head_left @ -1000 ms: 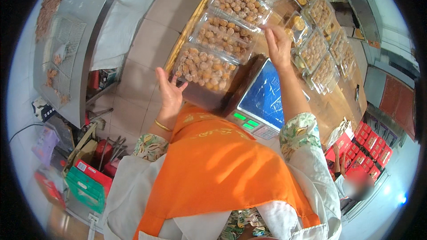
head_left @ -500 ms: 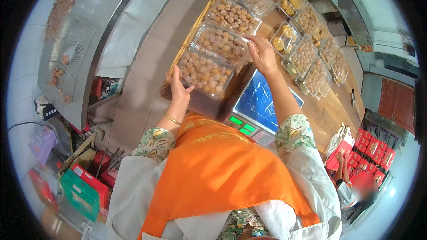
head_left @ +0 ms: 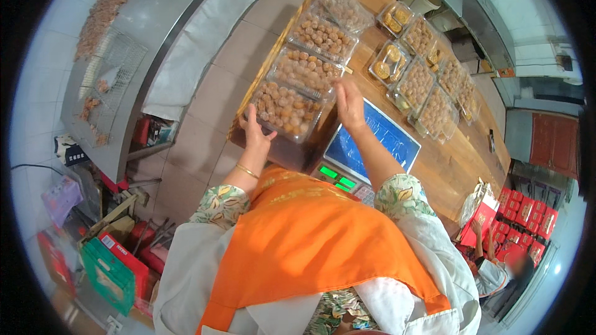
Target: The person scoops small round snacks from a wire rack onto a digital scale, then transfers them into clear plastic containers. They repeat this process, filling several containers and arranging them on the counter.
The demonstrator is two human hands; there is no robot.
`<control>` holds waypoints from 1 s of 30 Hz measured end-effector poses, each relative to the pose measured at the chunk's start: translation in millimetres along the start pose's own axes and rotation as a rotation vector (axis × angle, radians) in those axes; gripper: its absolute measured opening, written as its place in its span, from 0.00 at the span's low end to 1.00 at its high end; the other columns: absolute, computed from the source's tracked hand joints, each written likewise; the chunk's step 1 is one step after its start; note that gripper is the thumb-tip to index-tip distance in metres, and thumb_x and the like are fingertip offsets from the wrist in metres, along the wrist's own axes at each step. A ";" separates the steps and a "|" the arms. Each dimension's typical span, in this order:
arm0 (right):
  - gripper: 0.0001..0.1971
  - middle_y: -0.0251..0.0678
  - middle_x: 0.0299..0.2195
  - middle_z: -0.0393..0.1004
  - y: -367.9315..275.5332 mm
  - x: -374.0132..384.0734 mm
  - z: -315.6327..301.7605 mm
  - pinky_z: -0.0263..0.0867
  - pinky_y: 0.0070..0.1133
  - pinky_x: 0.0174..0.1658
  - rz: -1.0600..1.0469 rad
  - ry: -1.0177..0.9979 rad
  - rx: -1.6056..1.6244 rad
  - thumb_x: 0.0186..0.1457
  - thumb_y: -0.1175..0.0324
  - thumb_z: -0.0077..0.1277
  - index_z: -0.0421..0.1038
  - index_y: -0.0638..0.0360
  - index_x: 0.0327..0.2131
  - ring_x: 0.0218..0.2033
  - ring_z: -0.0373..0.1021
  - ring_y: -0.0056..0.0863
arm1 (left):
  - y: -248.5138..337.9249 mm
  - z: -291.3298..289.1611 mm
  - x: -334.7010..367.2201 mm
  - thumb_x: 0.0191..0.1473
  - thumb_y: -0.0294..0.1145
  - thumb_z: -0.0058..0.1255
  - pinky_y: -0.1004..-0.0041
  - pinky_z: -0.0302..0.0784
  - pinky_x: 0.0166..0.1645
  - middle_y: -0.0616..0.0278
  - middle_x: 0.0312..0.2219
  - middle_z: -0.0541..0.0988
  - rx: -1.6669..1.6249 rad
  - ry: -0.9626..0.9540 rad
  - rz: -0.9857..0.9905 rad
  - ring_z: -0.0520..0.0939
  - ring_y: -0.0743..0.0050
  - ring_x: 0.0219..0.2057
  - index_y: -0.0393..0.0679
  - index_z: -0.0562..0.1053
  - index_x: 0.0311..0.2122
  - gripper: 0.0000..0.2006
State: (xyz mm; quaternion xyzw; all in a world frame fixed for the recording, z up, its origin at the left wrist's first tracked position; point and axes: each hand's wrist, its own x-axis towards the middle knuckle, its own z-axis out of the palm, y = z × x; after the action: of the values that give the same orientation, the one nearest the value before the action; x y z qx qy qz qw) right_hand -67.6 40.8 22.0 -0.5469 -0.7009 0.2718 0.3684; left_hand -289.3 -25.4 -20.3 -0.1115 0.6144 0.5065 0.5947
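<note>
With the left hand (head_left: 256, 131) spread wide, thumb apart, touches, or nearly, the eight-o'clock edge of the nearest rectangular clear plastic box (head_left: 315, 120) of round golden-brown balls (head_left: 285, 110). Holds the right hand (head_left: 349, 102) narrower, fingers straight and close together, at the four-o'clock end of the next box of balls (head_left: 313, 92); cannot tell whether pinching anything there. Has both at the near end of a row pointing toward one o'clock on a brown wooden table (head_left: 450, 164). At four o'clock from the nearest box, has a blue-topped weighing scale (head_left: 391, 142) with green displays (head_left: 328, 172). Farther out, has a clear plastic box (head_left: 379, 79) of round yellow cakes (head_left: 394, 54) at two, a grey metal counter (head_left: 139, 31) at ten, and red rectangular packages (head_left: 526, 211) at four. Wears an orange cloth apron (head_left: 304, 236) at six.
</note>
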 end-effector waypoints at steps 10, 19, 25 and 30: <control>0.15 0.42 0.44 0.65 -19.7 -41.2 -6.7 0.54 0.33 0.49 -0.164 -0.176 -0.165 0.52 0.64 0.42 0.65 0.57 0.43 0.47 0.60 0.42 | -4.4 -10.4 -2.6 0.44 0.58 0.47 0.42 0.52 0.52 0.58 0.59 0.36 0.003 -0.030 0.037 0.42 0.55 0.59 0.57 0.41 0.59 0.42; 0.22 0.43 0.53 0.54 -68.5 -19.3 -7.9 0.47 0.31 0.56 -0.040 0.051 0.292 0.56 0.57 0.34 0.58 0.56 0.51 0.55 0.52 0.39 | 12.6 -4.6 -100.4 0.51 0.51 0.39 0.56 0.38 0.59 0.57 0.59 0.40 0.293 -0.320 0.813 0.41 0.59 0.60 0.49 0.38 0.60 0.37; 0.34 0.38 0.56 0.51 -141.3 -55.9 91.4 0.51 0.29 0.54 0.565 -0.702 1.529 0.54 0.41 0.26 0.45 0.55 0.57 0.55 0.52 0.32 | 13.6 1.4 -164.2 0.52 0.47 0.37 0.58 0.41 0.59 0.53 0.58 0.48 0.928 -0.599 1.722 0.47 0.58 0.59 0.43 0.47 0.58 0.32; 0.41 0.39 0.56 0.50 -205.9 -66.8 67.9 0.50 0.29 0.54 0.557 -0.932 1.585 0.48 0.33 0.27 0.46 0.55 0.57 0.55 0.50 0.34 | 54.3 -66.7 -148.0 0.51 0.46 0.37 0.57 0.41 0.59 0.50 0.55 0.54 1.399 -0.188 1.900 0.50 0.54 0.58 0.48 0.55 0.56 0.27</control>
State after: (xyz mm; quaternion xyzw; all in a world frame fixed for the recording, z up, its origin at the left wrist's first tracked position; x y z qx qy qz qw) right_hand -230.8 -74.6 129.4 -0.1229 -0.2342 0.9347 0.2377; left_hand -331.0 -119.5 116.5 0.7772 0.5484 0.3052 -0.0458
